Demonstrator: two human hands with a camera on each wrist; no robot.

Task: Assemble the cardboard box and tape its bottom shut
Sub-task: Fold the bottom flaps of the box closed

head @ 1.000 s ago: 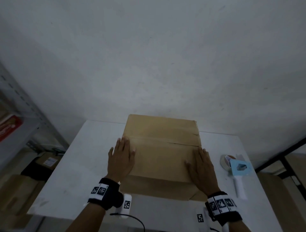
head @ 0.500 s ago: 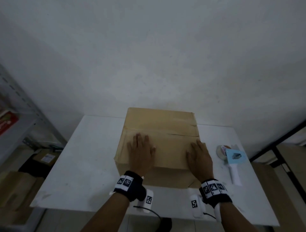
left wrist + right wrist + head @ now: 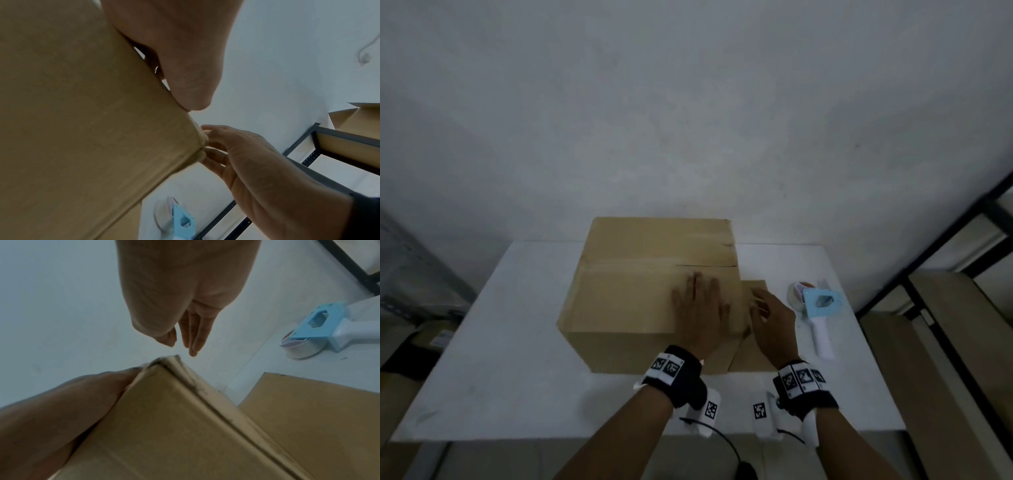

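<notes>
The brown cardboard box (image 3: 640,291) stands on the white table (image 3: 500,342), its upper flaps folded flat with a seam running across. My left hand (image 3: 700,308) lies flat near the top's right edge, and its thumb (image 3: 191,91) presses the cardboard. My right hand (image 3: 770,318) is beside the box's right side with straight fingers (image 3: 191,337) and holds nothing. In the left wrist view my right hand (image 3: 236,154) has its fingertips at the box's corner. A loose side flap (image 3: 308,410) lies on the table under my right hand. The blue tape dispenser (image 3: 818,308) lies right of the box.
A dark metal rack (image 3: 935,270) stands off the table's right side. More cardboard boxes (image 3: 431,335) sit on the floor to the left, below a grey shelf. The wall runs close behind the table.
My left hand slid rightward across the box top. My right hand left the top and dropped beside the box's right side.
</notes>
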